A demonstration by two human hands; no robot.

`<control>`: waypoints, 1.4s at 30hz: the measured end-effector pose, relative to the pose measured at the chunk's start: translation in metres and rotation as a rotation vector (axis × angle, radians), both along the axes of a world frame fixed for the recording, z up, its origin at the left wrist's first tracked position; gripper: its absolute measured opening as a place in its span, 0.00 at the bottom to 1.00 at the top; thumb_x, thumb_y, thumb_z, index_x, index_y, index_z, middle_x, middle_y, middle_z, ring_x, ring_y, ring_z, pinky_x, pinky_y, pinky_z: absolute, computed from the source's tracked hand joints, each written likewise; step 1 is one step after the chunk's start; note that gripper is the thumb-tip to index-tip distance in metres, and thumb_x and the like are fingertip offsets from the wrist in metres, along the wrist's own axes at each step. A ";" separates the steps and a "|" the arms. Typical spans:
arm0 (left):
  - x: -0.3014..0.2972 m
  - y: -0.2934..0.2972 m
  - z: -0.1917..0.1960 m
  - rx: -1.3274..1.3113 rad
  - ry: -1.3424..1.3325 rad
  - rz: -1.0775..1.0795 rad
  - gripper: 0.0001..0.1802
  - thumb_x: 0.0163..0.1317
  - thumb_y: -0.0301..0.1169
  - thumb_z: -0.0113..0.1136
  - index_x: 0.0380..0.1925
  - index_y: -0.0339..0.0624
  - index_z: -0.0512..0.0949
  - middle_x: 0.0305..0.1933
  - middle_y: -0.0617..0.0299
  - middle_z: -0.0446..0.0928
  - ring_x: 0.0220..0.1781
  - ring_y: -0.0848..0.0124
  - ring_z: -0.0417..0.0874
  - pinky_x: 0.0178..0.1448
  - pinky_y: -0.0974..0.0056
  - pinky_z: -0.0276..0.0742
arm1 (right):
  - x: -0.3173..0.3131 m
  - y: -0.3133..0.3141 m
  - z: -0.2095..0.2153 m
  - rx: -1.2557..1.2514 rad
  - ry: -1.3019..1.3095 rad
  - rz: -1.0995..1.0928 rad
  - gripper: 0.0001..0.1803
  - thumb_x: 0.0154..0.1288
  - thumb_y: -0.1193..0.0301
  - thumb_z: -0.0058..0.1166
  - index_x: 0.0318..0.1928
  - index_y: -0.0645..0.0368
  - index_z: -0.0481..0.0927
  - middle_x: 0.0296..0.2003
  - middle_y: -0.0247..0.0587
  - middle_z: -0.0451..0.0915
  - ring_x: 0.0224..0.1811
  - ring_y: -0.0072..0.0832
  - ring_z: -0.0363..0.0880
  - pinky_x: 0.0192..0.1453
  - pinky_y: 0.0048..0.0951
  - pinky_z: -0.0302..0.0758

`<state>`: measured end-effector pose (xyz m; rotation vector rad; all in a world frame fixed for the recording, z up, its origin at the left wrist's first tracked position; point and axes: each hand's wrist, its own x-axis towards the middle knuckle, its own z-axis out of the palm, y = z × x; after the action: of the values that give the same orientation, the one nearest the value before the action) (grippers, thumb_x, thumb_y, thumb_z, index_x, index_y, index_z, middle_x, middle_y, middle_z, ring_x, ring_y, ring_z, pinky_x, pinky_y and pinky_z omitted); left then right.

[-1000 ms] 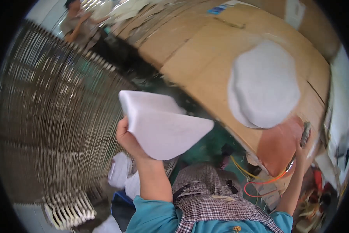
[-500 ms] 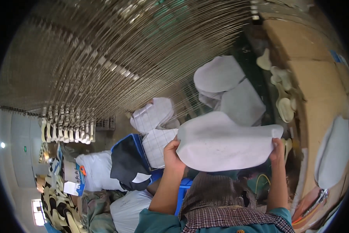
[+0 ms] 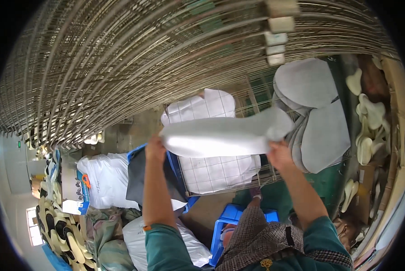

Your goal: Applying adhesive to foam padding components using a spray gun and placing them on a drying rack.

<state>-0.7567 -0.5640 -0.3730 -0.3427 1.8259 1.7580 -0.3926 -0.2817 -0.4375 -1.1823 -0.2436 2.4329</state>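
A large white sheet piece [image 3: 225,137], soft-looking with rounded edges, is stretched out in front of me between both hands. My left hand [image 3: 154,149] grips its left end, and my right hand [image 3: 280,155] holds the lower right corner. Beneath it, more white pieces [image 3: 207,174] lie in a wire-grid basket [image 3: 189,192]. To the right of my right hand are stacked grey-white pieces [image 3: 325,135] of a similar rounded outline. I cannot tell whether the sheet is foam or fabric.
A wire rack [image 3: 134,58] spreads overhead and ahead. On the left stand a white bag [image 3: 105,180], a dark sheet [image 3: 149,176] over a blue crate, and piled insole-like pieces [image 3: 69,230]. A blue bin [image 3: 218,235] sits near my legs; cream shaped pieces [image 3: 367,113] line the right.
Both hands have moved left and a little farther away with the white sheet, which now looks flatter and narrower. My view has shifted, bringing the grey-white stack and rack closer.
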 end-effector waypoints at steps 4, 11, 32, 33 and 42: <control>-0.020 -0.032 0.016 -0.458 0.108 0.312 0.24 0.52 0.30 0.49 0.53 0.55 0.65 0.36 0.63 0.70 0.32 0.72 0.71 0.33 0.64 0.66 | -0.044 -0.072 -0.043 -0.035 -0.048 0.531 0.35 0.55 0.76 0.54 0.62 0.56 0.53 0.45 0.50 0.73 0.45 0.38 0.75 0.50 0.34 0.72; 0.078 -0.042 -0.051 -0.316 -0.063 0.124 0.20 0.55 0.39 0.52 0.49 0.50 0.69 0.37 0.63 0.75 0.30 0.67 0.75 0.28 0.64 0.65 | 0.120 -0.056 -0.034 0.114 -0.315 0.528 0.21 0.57 0.76 0.50 0.53 0.61 0.66 0.36 0.46 0.78 0.36 0.32 0.79 0.38 0.30 0.78; 0.874 0.373 0.102 0.341 -0.507 -1.419 0.17 0.55 0.26 0.53 0.46 0.38 0.71 0.37 0.59 0.77 0.34 0.71 0.79 0.40 0.70 0.74 | 0.770 0.050 0.218 1.446 -2.069 0.155 0.04 0.45 0.77 0.49 0.26 0.58 0.72 0.27 0.41 0.70 0.34 0.39 0.69 0.35 0.35 0.71; 0.894 0.370 0.109 0.335 -0.625 -1.441 0.16 0.56 0.25 0.53 0.46 0.38 0.70 0.39 0.58 0.76 0.38 0.69 0.79 0.41 0.67 0.75 | 0.769 0.052 0.220 1.495 -1.985 0.097 0.04 0.45 0.78 0.48 0.26 0.58 0.73 0.27 0.40 0.70 0.33 0.38 0.70 0.34 0.34 0.71; 0.909 0.321 0.122 0.287 -0.625 -1.140 0.20 0.51 0.19 0.49 0.48 0.38 0.68 0.46 0.57 0.73 0.48 0.66 0.74 0.52 0.61 0.70 | 0.836 0.068 0.193 1.129 -1.727 -0.404 0.23 0.49 0.66 0.61 0.46 0.59 0.73 0.42 0.49 0.74 0.49 0.44 0.70 0.55 0.36 0.66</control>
<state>0.1527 -0.2434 -0.2512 0.2325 0.9357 0.9031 0.4434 -0.2133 -0.2443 -1.9137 -1.3523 0.1402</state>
